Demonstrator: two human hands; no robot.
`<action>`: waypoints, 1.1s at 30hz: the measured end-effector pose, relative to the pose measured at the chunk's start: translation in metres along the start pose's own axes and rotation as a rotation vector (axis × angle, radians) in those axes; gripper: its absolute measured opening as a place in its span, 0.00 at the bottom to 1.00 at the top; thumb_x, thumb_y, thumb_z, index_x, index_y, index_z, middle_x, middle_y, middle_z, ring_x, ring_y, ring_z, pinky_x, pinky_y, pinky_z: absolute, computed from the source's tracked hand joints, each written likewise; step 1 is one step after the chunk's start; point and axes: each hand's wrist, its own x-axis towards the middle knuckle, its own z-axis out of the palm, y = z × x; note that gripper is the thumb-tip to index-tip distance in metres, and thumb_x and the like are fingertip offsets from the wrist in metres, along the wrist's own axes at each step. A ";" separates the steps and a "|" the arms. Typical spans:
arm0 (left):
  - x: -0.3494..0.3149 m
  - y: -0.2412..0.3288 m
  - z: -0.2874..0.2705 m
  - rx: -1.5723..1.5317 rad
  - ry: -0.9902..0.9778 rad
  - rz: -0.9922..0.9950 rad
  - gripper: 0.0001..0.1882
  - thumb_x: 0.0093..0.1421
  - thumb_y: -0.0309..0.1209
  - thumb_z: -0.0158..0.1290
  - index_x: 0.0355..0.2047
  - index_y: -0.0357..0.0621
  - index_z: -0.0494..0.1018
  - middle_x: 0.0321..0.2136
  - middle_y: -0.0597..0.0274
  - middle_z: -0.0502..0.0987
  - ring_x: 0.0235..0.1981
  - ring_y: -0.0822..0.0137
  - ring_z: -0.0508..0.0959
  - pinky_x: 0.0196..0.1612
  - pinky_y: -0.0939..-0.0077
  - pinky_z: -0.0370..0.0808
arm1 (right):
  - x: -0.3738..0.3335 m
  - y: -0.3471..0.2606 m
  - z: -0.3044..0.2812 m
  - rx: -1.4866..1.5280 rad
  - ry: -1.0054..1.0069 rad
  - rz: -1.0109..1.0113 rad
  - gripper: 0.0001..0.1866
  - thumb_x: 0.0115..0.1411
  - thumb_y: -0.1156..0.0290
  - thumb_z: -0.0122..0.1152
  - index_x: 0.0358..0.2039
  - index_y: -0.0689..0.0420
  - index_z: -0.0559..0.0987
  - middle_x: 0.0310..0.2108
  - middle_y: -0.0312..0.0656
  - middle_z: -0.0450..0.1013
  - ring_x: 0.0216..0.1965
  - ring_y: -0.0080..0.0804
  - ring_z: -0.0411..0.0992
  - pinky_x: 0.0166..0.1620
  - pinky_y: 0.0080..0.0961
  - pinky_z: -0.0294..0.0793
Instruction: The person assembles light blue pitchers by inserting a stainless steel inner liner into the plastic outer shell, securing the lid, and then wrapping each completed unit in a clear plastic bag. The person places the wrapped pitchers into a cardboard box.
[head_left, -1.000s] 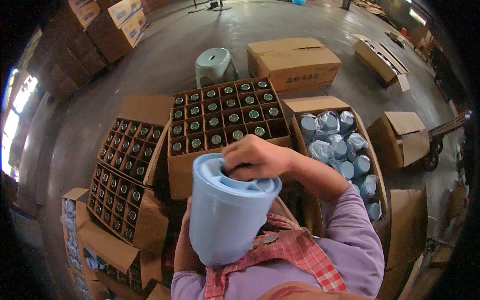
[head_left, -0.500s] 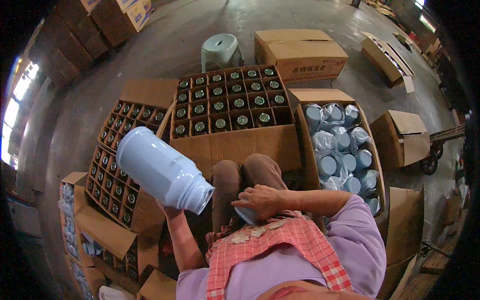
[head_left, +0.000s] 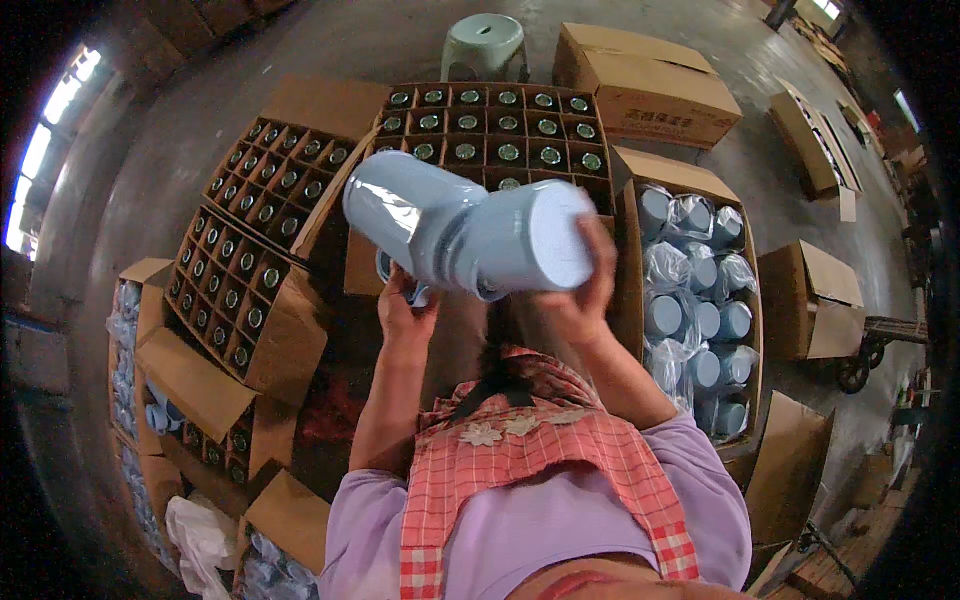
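Note:
A glossy light-blue vacuum flask (head_left: 400, 200) hangs tilted in front of my chest, its neck pointing down to the right. My left hand (head_left: 408, 312) is closed on it from below, around what looks like its handle. A light-blue cup-shaped lid (head_left: 530, 240) sits against the neck, and the fingers of my right hand (head_left: 585, 285) wrap its outer end. Whether the lid is fully seated cannot be told. Behind the flask stands an open carton (head_left: 500, 95) of silvery-topped glass bottles in cardboard cells, partly hidden by it.
More glass bottles fill a divided carton (head_left: 235, 240) on the left. To my right, an open carton (head_left: 630, 250) holds light-blue cups (head_left: 663, 315), some in clear plastic. Beyond are a pale green stool (head_left: 484, 50) and a closed carton (head_left: 650, 85). A wheeled cart (head_left: 875, 345) stands far right.
The flask has moved right and up, in front of me. My right hand has risen from my lap with the lid and brought it to the flask's neck. My view has shifted slightly.

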 end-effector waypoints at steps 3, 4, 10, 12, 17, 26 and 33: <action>0.002 -0.008 0.006 0.064 0.024 -0.017 0.13 0.62 0.39 0.40 0.44 0.51 0.68 0.33 0.71 0.70 0.29 0.68 0.72 0.24 0.76 0.72 | 0.000 -0.005 -0.008 -0.438 -0.263 -0.215 0.36 0.43 0.54 0.65 0.50 0.56 0.63 0.58 0.57 0.49 0.58 0.59 0.51 0.57 0.48 0.52; -0.001 -0.009 0.006 0.050 0.047 -0.025 0.13 0.62 0.39 0.41 0.43 0.52 0.68 0.33 0.70 0.70 0.29 0.69 0.72 0.25 0.76 0.72 | 0.001 -0.017 -0.012 -0.537 -0.286 -0.229 0.34 0.42 0.57 0.66 0.48 0.56 0.64 0.57 0.58 0.51 0.57 0.60 0.53 0.56 0.47 0.56; -0.018 -0.020 0.019 0.120 0.027 -0.014 0.15 0.60 0.39 0.46 0.44 0.47 0.68 0.35 0.66 0.72 0.32 0.67 0.73 0.27 0.75 0.72 | 0.014 -0.036 -0.025 -0.523 -0.409 -0.110 0.40 0.36 0.62 0.70 0.51 0.55 0.62 0.56 0.55 0.53 0.55 0.56 0.56 0.52 0.41 0.64; -0.024 -0.021 0.024 0.167 0.014 0.062 0.16 0.59 0.37 0.47 0.45 0.46 0.67 0.37 0.65 0.71 0.34 0.66 0.72 0.30 0.72 0.72 | 0.016 -0.038 -0.028 -0.536 -0.351 0.052 0.48 0.32 0.61 0.73 0.55 0.55 0.59 0.51 0.53 0.58 0.50 0.54 0.61 0.48 0.40 0.67; -0.004 -0.022 0.022 0.350 -0.051 0.474 0.19 0.55 0.31 0.52 0.46 0.38 0.66 0.42 0.58 0.70 0.40 0.62 0.70 0.38 0.61 0.69 | -0.021 -0.008 -0.032 0.033 -0.154 0.613 0.52 0.28 0.69 0.75 0.55 0.57 0.57 0.49 0.52 0.61 0.48 0.44 0.65 0.49 0.34 0.67; 0.030 0.041 -0.087 1.002 0.038 0.322 0.21 0.56 0.30 0.49 0.49 0.41 0.62 0.44 0.56 0.66 0.43 0.58 0.68 0.42 0.59 0.69 | -0.078 -0.043 -0.085 0.003 -0.213 0.827 0.23 0.44 0.77 0.64 0.43 0.60 0.73 0.35 0.44 0.73 0.33 0.26 0.71 0.37 0.21 0.70; -0.015 0.032 -0.019 1.509 -0.399 0.369 0.21 0.58 0.32 0.43 0.50 0.35 0.61 0.45 0.54 0.65 0.41 0.62 0.67 0.44 0.67 0.67 | -0.223 -0.051 -0.238 -0.455 0.567 1.158 0.06 0.51 0.76 0.57 0.30 0.63 0.76 0.24 0.38 0.73 0.23 0.23 0.71 0.27 0.20 0.72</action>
